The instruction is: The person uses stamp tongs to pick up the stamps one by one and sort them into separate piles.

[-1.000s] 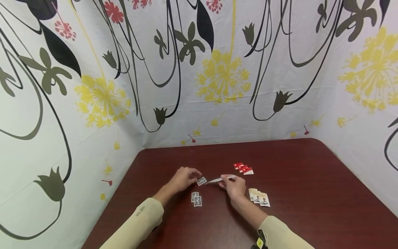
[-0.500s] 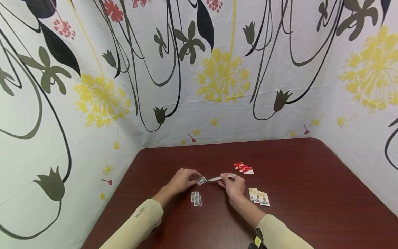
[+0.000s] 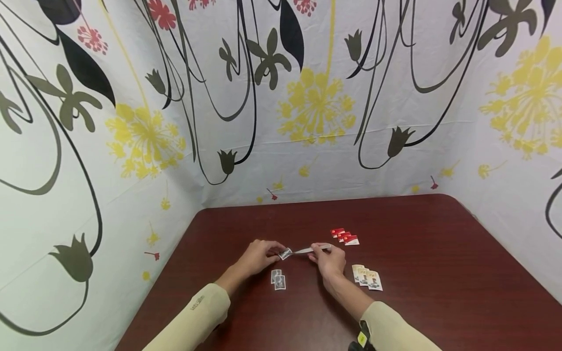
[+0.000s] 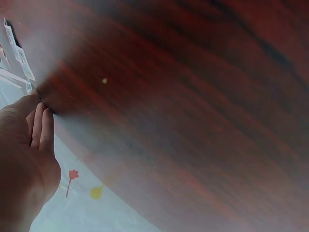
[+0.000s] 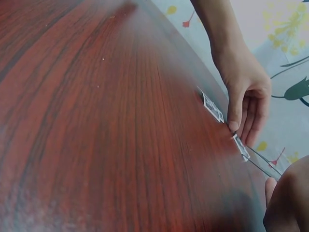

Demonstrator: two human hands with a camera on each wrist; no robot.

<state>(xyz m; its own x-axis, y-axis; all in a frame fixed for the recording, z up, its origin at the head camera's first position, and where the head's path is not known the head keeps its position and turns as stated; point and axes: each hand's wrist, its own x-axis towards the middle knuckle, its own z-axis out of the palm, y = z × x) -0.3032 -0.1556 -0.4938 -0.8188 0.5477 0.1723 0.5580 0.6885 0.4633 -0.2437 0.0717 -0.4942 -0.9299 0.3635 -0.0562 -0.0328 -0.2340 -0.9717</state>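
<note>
A small grey stamp point(image 3: 285, 254) with a white border lies between my hands in the head view, tilted. My left hand point(image 3: 260, 256) pinches its left corner between thumb and fingertips. From the other side my right hand point(image 3: 330, 261) grips a pair of silver tweezers point(image 3: 303, 251), whose tips meet the stamp's right edge. The right wrist view shows the tweezers' two arms point(image 5: 275, 168) on either side of that stamp point(image 5: 240, 146). Two more grey stamps point(image 3: 279, 282) overlap on the table just below, nearer to me.
Several red-and-white stamps point(image 3: 344, 237) lie fanned beyond my right hand. Several cream stamps point(image 3: 374, 281) overlap to the right of my right wrist. The dark red wooden table point(image 3: 417, 234) meets a flower-printed cloth point(image 3: 316, 180) at its back and sides.
The tweezer tips have moved up and left from below the stamp to its right edge. The stamp has tilted slightly. My left hand has barely moved.
</note>
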